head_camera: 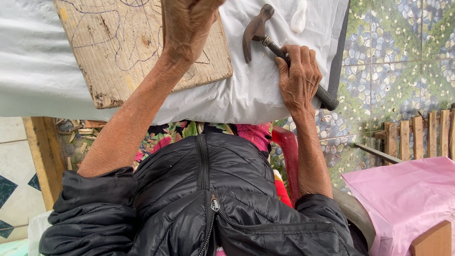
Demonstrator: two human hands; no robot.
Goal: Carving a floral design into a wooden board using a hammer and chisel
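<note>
A worn wooden board (118, 42) with drawn purple lines lies on a white sheet (256, 90) that covers a table. My left hand (187, 26) rests on the board's right part, fingers curled; whether it holds anything is hidden at the frame's top. My right hand (298, 78) grips the handle of a claw hammer (258, 28), which lies flat on the sheet to the right of the board, its dark head pointing away from me.
A small white object (299, 16) lies beyond the hammer. A pink-covered surface (407, 199) and a wooden slatted piece (417, 137) stand at the right over a pebble-patterned floor (393, 57). A red chair edge (286, 147) shows by my black jacket.
</note>
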